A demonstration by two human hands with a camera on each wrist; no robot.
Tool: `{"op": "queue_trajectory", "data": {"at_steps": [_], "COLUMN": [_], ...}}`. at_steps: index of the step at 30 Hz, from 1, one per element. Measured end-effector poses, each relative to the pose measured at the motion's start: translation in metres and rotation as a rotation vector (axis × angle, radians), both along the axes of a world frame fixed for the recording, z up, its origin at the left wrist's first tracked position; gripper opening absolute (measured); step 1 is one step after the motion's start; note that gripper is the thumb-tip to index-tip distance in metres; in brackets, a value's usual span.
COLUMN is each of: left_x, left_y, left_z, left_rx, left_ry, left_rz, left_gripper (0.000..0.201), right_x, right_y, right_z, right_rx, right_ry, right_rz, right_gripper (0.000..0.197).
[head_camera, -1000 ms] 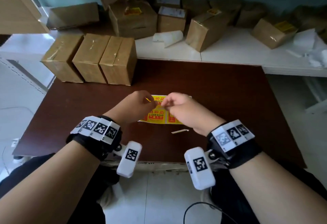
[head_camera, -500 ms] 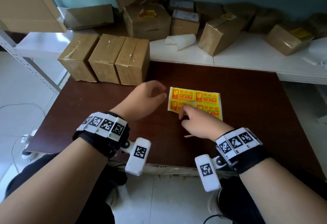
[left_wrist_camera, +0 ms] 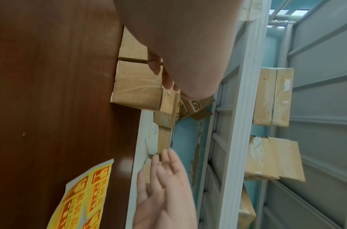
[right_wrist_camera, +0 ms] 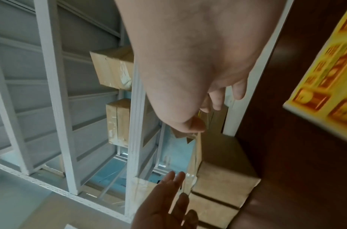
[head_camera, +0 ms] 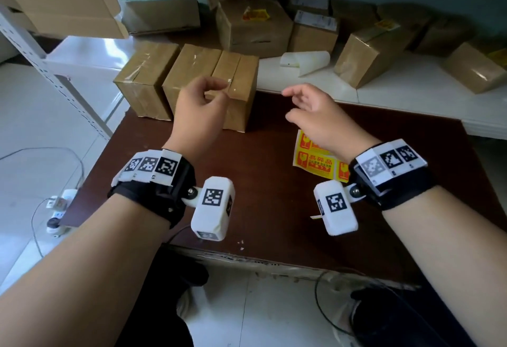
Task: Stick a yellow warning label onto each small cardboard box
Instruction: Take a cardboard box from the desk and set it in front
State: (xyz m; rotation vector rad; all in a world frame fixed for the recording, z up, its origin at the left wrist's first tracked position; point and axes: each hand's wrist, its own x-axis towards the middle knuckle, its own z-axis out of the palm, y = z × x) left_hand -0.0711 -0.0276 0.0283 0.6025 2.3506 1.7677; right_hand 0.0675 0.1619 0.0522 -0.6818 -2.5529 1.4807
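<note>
Three small taped cardboard boxes (head_camera: pixel 192 67) stand in a row at the back left of the brown table (head_camera: pixel 274 209). No yellow label shows on their tops. My left hand (head_camera: pixel 219 90) hovers in front of the rightmost box (head_camera: pixel 242 72), fingers loosely bent, holding nothing I can see. My right hand (head_camera: pixel 293 102) hangs in the air to its right, fingers relaxed and empty. The left wrist view shows the right hand (left_wrist_camera: pixel 164 178) with straight fingers. The yellow label sheet (head_camera: pixel 315 160) lies flat on the table under my right wrist. It also shows as the label sheet (left_wrist_camera: pixel 84 198) and the blurred label sheet (right_wrist_camera: pixel 325 77).
A white bench (head_camera: pixel 411 91) behind the table carries several larger boxes, some with yellow labels, and a curled white backing sheet (head_camera: pixel 304 61). A thin paper strip (head_camera: pixel 315 216) lies near the front edge. Grey metal shelving (head_camera: pixel 55 78) stands at the left; cables lie on the floor.
Both hands have left the label sheet and risen toward the boxes at the back. The sheet now lies alone on the table, nearer my right wrist.
</note>
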Motion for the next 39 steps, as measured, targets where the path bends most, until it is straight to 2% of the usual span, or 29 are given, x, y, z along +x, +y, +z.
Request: {"op": "queue_trajectory", "data": {"at_steps": [6,11,17,22,26,29,35,39], "left_x": [-0.010,-0.010,-0.007,-0.007,-0.006,-0.001,0.002,0.012], "left_y": [-0.001,0.009,0.021,0.025,0.027,0.028,0.031,0.039], "left_z": [-0.005,-0.013,-0.017,-0.021,-0.028,-0.025,-0.025,-0.023], "left_rx": [-0.109,-0.158,-0.167,-0.244,-0.440,-0.491,-0.359,-0.114], "left_ry": [0.020,0.049,0.100,0.223,0.426,0.474,0.522,0.349], "left_rz": [0.050,0.063,0.063,0.059,0.067,0.102,0.042,0.019], "left_gripper": [0.034,0.024,0.033,0.038,0.050,0.042,0.046,0.054], "right_x": [-0.031,-0.036,-0.038,-0.037,-0.035,-0.035,-0.034,-0.037], "right_y": [-0.016,-0.021,-0.023,-0.027,-0.030,-0.029,-0.027,-0.024], "right_z": [-0.013,-0.022,-0.031,-0.032,-0.030,-0.028,-0.030,-0.031], "right_rx": [0.014,-0.008,-0.041,-0.095,-0.277,-0.282,-0.382,-0.408], "right_ry": [0.023,0.009,0.040,0.030,0.052,0.067,0.137,0.151], "right_rz": [0.111,0.150,0.151,0.134,0.040,0.029,-0.045,-0.114], "right_gripper": [0.060,0.076,0.080,0.084,0.085,0.082,0.075,0.073]}}
